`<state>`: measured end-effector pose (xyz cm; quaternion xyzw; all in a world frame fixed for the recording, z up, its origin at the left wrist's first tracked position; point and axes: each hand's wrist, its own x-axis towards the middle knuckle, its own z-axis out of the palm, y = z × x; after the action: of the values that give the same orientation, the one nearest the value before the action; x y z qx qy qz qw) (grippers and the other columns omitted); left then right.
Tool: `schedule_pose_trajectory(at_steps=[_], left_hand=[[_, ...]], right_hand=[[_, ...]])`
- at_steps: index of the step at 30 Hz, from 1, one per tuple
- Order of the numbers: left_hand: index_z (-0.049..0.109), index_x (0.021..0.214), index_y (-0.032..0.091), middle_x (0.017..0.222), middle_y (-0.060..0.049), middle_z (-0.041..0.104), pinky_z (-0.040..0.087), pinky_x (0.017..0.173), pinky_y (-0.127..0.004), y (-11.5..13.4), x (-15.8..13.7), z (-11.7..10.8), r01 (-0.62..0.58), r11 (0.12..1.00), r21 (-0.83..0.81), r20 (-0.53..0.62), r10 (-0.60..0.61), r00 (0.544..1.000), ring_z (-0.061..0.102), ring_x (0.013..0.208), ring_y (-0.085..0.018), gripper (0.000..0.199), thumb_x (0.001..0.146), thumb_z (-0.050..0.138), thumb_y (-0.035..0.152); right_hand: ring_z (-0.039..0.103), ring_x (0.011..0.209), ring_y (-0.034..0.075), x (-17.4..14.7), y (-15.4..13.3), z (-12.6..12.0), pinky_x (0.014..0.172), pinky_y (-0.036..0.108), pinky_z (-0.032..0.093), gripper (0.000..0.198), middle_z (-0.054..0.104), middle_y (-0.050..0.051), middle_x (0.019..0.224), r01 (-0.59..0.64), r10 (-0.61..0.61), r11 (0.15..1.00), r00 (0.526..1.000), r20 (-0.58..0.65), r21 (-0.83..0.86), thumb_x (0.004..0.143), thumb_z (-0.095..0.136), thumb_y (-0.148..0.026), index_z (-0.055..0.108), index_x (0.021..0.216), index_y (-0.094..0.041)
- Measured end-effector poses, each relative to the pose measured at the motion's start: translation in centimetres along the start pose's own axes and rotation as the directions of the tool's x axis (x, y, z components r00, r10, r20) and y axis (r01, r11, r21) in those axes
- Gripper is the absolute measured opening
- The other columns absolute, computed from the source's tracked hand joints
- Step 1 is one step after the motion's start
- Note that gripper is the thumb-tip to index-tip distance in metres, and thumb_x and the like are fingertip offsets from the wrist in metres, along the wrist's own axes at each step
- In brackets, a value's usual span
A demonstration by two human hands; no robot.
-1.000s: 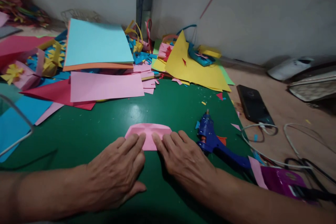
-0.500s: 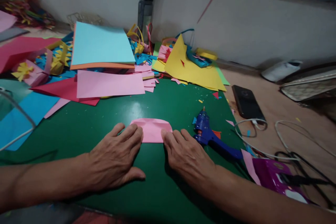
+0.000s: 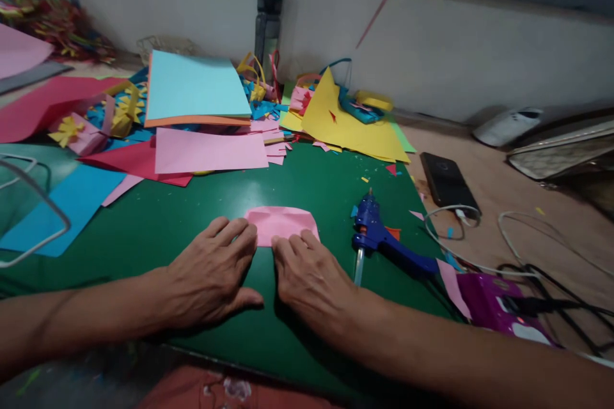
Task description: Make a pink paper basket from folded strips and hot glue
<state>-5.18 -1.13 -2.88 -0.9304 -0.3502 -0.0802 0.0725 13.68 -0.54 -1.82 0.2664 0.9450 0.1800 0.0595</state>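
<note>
Folded pink paper (image 3: 283, 223) lies flat on the green tabletop (image 3: 220, 198), in front of the person and near the middle of the view; its far edge is bowed, with crease lines just inside it. Left hand (image 3: 213, 271): palm down, fingertips on the left end of the paper, fingers close together, thumb stretched out to the side and clear of it. Right hand (image 3: 309, 275): fingers bent, tips on the right part of the near edge — thumb hidden, so cannot tell whether it pinches or only presses. To the right of the right hand, a blue glue gun (image 3: 377, 236) lies with its nozzle pointing away from the person; a clear glue stick (image 3: 359, 266) extends from its rear. Beyond the paper, a pink rectangular sheet (image 3: 211, 152) partly covers a red sheet (image 3: 127, 160), with a light blue sheet (image 3: 196, 86) farther back. Yellow sheet (image 3: 357, 121) at the far right of the tabletop, one corner raised. Blue sheet (image 3: 67, 208) at left. Off the right edge — a dark phone (image 3: 448, 180) on the brown surface (image 3: 518, 195), white cable (image 3: 480, 270) beside it.
</note>
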Motion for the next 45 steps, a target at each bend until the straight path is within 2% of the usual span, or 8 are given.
schedule_pose_trajectory(at_steps=[4,13,22,25,29,35,41,45], left_hand=[[0.065,0.092,0.005,0.099,-0.016,0.057,0.034,0.077,-0.042,-0.1,-0.2,0.0,0.001,1.000,0.000,-0.008,-0.001,1.000,0.044,0.092,-0.029,0.064,0.086,0.035,0.061],[0.064,0.092,0.011,0.101,-0.011,0.057,0.036,0.080,-0.040,-0.2,-1.2,-0.1,0.026,1.000,0.006,0.001,-0.026,1.000,0.046,0.092,-0.026,0.045,0.088,0.044,0.051],[0.062,0.096,0.011,0.100,-0.012,0.061,0.040,0.076,-0.038,-0.1,-2.2,0.0,0.040,0.999,-0.029,-0.113,-0.043,0.993,0.049,0.091,-0.025,0.028,0.088,0.050,0.036],[0.062,0.080,0.014,0.092,-0.009,0.063,0.041,0.074,-0.036,-0.3,-2.3,0.0,0.041,0.997,-0.065,-0.253,-0.057,0.966,0.051,0.086,-0.022,0.019,0.087,0.052,0.029],[0.059,0.079,0.013,0.087,-0.009,0.063,0.043,0.072,-0.035,-0.7,-1.3,-0.3,0.086,0.993,-0.078,-0.382,-0.110,0.918,0.052,0.083,-0.021,0.016,0.086,0.055,0.027],[0.051,0.111,0.009,0.102,-0.011,0.062,0.045,0.077,-0.038,-1.6,1.4,-0.9,0.165,0.949,-0.268,-0.279,-0.240,0.930,0.051,0.092,-0.023,0.036,0.082,0.057,0.028],[0.050,0.117,0.012,0.097,-0.008,0.064,0.041,0.075,-0.037,-1.9,1.8,-0.1,0.179,0.932,-0.314,-0.163,-0.239,0.957,0.051,0.089,-0.022,0.042,0.077,0.061,0.022],[0.061,0.092,0.016,0.082,-0.004,0.066,0.036,0.071,-0.033,-1.7,1.7,0.9,0.115,0.958,-0.262,-0.217,-0.174,0.960,0.052,0.081,-0.019,0.011,0.084,0.055,0.022]], right_hand=[[0.053,0.082,0.024,0.6,-0.5,0.2,0.081,0.041,0.038,0.016,0.058,0.011,0.084,0.026,-0.025,0.999,0.997,-0.068,0.020,0.081,0.047,-0.010,0.062,0.087,-0.009],[0.052,0.073,0.020,-3.5,1.7,0.0,0.066,0.035,0.036,0.022,0.059,0.008,0.082,-0.066,0.073,0.994,0.995,0.073,-0.087,0.074,0.050,-0.002,0.061,0.090,-0.011],[0.055,0.082,0.020,-5.0,2.8,-0.2,0.073,0.033,0.038,0.026,0.062,0.008,0.090,-0.221,0.208,0.972,0.967,0.150,0.076,0.077,0.050,-0.003,0.061,0.098,-0.014],[0.058,0.076,0.019,-4.8,4.3,-2.1,0.065,0.030,0.039,0.017,0.064,0.006,0.081,-0.367,0.333,0.919,0.918,0.214,0.146,0.083,0.050,-0.010,0.064,0.089,-0.018],[0.062,0.084,0.017,-3.7,5.9,-3.8,0.070,0.026,0.043,0.021,0.068,0.006,0.094,-0.466,0.461,0.817,0.882,0.100,0.339,0.087,0.047,-0.014,0.065,0.096,-0.018],[0.062,0.098,0.019,-1.4,5.9,-2.6,0.083,0.027,0.045,0.030,0.068,0.008,0.110,-0.432,0.466,0.668,0.878,0.111,0.606,0.081,0.053,-0.008,0.062,0.109,-0.015],[0.062,0.088,0.018,-0.2,4.3,-1.1,0.072,0.026,0.044,0.028,0.069,0.007,0.096,-0.355,0.380,0.805,0.924,0.046,0.476,0.079,0.059,-0.014,0.060,0.107,-0.017],[0.058,0.077,0.017,-0.3,3.2,-0.6,0.063,0.026,0.039,0.012,0.066,0.007,0.082,-0.331,0.346,0.876,0.938,0.022,0.351,0.079,0.054,-0.008,0.062,0.087,-0.014]])
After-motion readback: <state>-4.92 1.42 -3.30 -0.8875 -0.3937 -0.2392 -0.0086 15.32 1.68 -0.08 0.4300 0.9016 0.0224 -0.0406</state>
